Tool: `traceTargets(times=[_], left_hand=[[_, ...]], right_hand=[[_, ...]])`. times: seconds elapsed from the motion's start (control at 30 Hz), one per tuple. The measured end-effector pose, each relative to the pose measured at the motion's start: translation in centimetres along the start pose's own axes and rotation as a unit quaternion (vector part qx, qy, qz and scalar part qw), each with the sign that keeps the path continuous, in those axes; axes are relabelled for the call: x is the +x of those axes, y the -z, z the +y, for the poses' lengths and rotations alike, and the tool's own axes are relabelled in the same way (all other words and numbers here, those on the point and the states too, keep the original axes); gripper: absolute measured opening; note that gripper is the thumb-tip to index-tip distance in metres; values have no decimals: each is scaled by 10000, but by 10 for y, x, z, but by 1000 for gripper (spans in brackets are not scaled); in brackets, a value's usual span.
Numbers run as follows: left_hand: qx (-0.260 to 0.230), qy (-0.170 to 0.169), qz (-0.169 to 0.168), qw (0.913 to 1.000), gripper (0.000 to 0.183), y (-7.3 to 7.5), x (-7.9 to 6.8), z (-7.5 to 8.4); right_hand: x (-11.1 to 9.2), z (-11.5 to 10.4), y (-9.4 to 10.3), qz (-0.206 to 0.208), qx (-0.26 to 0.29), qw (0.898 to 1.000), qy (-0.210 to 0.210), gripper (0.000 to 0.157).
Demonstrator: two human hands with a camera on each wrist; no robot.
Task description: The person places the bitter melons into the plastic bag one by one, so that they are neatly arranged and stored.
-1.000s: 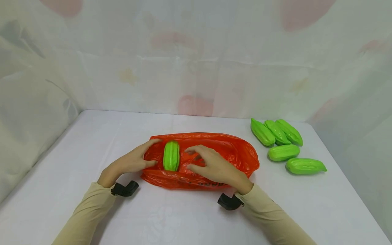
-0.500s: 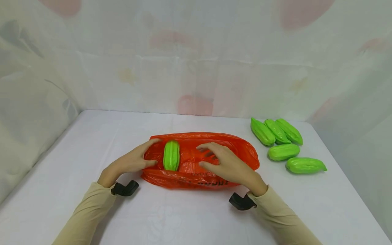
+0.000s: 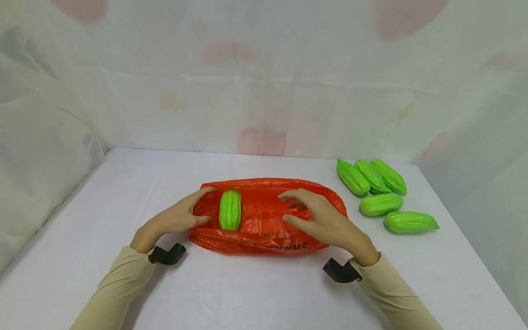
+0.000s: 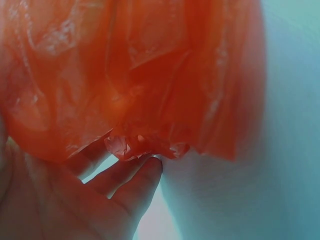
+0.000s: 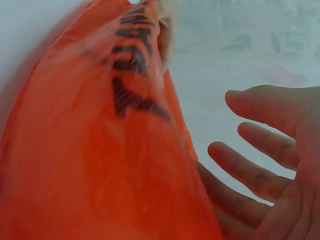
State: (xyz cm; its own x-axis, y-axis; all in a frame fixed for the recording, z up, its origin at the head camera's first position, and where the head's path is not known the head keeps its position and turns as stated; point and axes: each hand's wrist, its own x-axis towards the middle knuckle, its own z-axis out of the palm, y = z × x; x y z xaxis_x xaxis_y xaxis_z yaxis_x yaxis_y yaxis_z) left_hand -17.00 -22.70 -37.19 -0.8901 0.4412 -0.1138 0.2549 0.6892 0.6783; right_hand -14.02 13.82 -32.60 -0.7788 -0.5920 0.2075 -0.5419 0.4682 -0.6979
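Observation:
A red plastic bag [image 3: 264, 215] with dark printed letters lies with its mouth spread wide. Inside its left part rests a bright green ridged vegetable [image 3: 230, 210], which looks like a bitter melon. My left hand [image 3: 181, 215] touches the bag's left end, thumb and fingers spread apart. In the left wrist view, those fingers [image 4: 136, 182] reach behind the crumpled end of the red film. My right hand [image 3: 326, 220] hovers over the bag's right part, loosely bent and holding nothing. The right wrist view shows its fingers [image 5: 250, 172] apart beside the bag, some partly hidden by it.
Several more green vegetables [image 3: 381, 204] lie at the back right of the white table [image 3: 231, 293]. A pale patterned sheet [image 3: 264, 91] stands behind and along the sides. Each wrist carries a small black mount [image 3: 341, 270].
My right hand has moved rightward over the bag, away from the green vegetable inside, uncovering more of the bag's middle. My left hand and the vegetables have stayed in place.

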Motion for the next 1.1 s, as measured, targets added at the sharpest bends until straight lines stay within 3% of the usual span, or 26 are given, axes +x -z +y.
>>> traceTargets(times=[0.4, 0.73, 0.9, 1.1], left_hand=[[-37, -3, -10, 10000, 70, 1, -1, 1], [12, -10, -6, 10000, 69, 1, 0, 1], [40, 36, -13, 10000, 69, 1, 0, 2], [27, 57, -26, 10000, 69, 1, -1, 2]], right_hand=[[-19, 7, 22, 508, -366, 9978, 239, 40], [-33, 15, 41, 800, -468, 9957, 79, 38], [-38, 21, 47, 1027, -758, 9916, 212, 39], [-45, 29, 54, 1186, -1130, 9865, 64, 41]])
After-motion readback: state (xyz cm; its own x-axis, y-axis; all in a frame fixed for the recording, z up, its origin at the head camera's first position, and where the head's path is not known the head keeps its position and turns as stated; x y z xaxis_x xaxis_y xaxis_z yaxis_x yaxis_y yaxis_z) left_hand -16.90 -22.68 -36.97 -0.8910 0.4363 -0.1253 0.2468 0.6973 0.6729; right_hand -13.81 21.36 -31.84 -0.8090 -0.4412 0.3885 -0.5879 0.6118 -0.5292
